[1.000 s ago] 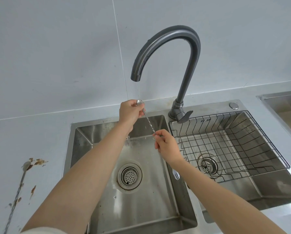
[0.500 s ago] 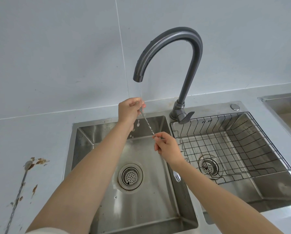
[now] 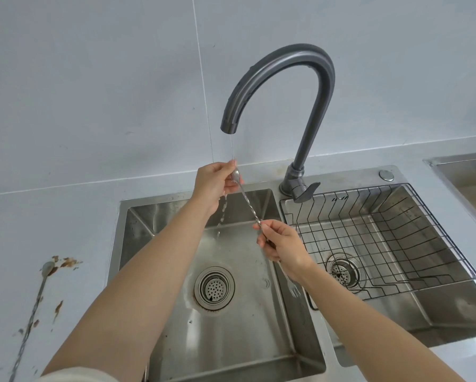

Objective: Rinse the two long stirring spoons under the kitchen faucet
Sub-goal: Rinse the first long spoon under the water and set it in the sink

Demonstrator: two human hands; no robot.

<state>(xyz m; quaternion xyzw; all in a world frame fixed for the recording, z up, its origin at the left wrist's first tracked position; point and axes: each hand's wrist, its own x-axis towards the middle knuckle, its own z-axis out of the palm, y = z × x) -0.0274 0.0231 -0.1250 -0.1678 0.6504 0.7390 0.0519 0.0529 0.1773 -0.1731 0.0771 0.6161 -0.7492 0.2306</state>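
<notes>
A thin stream of water falls from the dark grey faucet (image 3: 318,78) over the left sink basin (image 3: 258,340). Under it I hold a long twisted metal stirring spoon (image 3: 247,203). My left hand (image 3: 213,183) pinches its bowl end right in the stream. My right hand (image 3: 282,245) grips the handle lower down, and the forked end pokes out below my wrist. A second long spoon (image 3: 35,304) lies on the counter at the far left, among brown smears.
The right basin holds a black wire rack (image 3: 396,205). Both basins have round drain strainers (image 3: 214,288). The faucet lever (image 3: 305,190) sits between the basins. The corner of another sink (image 3: 468,172) shows at the right edge. A grey tiled wall rises behind.
My left hand's fingers have shifted on the spoon's bowl, which now shows under the stream. Water drips below that hand. The camera has tilted slightly.
</notes>
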